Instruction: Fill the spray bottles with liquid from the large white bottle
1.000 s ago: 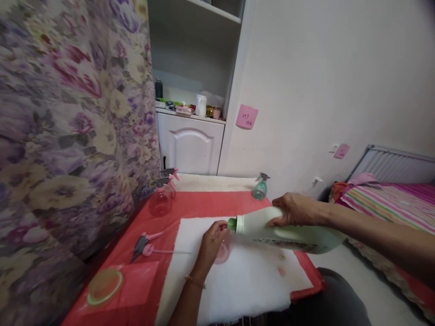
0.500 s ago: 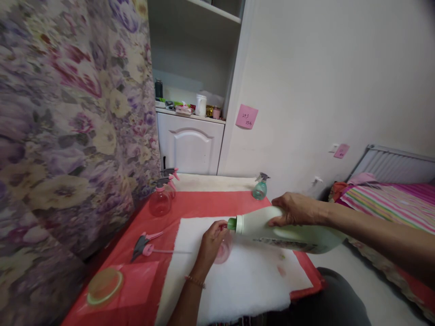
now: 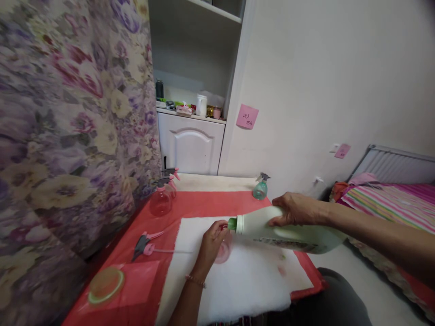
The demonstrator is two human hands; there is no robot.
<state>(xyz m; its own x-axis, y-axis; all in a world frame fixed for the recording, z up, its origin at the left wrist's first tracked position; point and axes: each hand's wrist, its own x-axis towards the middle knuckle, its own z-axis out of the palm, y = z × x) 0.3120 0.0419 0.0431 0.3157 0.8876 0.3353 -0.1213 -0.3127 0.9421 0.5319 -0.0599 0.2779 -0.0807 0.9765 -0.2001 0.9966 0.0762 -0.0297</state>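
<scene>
My right hand [image 3: 296, 209] grips a large pale green bottle [image 3: 288, 233], tipped on its side with its green spout [image 3: 232, 223] pointing left. My left hand [image 3: 211, 244] is wrapped round a small pink see-through bottle [image 3: 224, 250] that stands on a white cloth [image 3: 238, 276], its open neck right under the spout. A loose pink and grey spray head [image 3: 144, 242] with its tube lies on the red table cover [image 3: 204, 202] left of the cloth.
Two pink spray bottles [image 3: 161, 199] stand at the table's far left, a teal one [image 3: 260, 187] at the far right. A green-rimmed lid [image 3: 105, 285] lies near left. Flowered curtain [image 3: 68, 136] on the left, white cupboard [image 3: 190, 145] behind, striped bed [image 3: 390, 203] on the right.
</scene>
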